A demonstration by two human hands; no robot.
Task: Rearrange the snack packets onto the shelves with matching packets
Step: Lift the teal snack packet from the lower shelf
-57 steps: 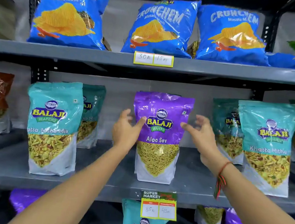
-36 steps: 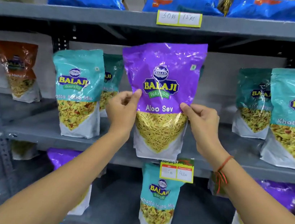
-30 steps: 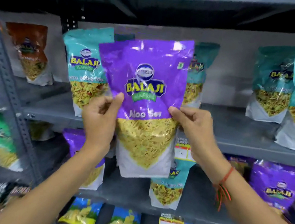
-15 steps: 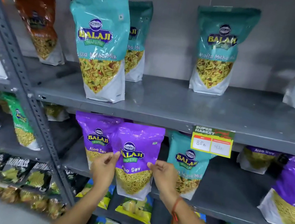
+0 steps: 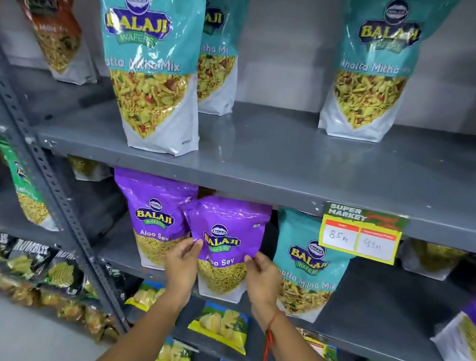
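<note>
Purple Aloo Sev packet (image 5: 224, 239): left hand (image 5: 181, 267) and right hand (image 5: 262, 281) are gripping its side edges, at lower shelf (image 5: 362, 329) front edge, beside matching packet (image 5: 152, 214).

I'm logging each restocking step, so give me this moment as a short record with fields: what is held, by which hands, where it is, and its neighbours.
held item: purple Aloo Sev packet, upright
left hand: grips its left edge
right hand: grips its right edge
location: lower shelf, near its front edge
left neighbour: matching purple Aloo Sev packet, partly overlapped
right neighbour: teal Khatta Mitha Mix packet
shelf above: teal Khatta Mitha Mix packets
price tag: on the upper shelf's edge
</note>
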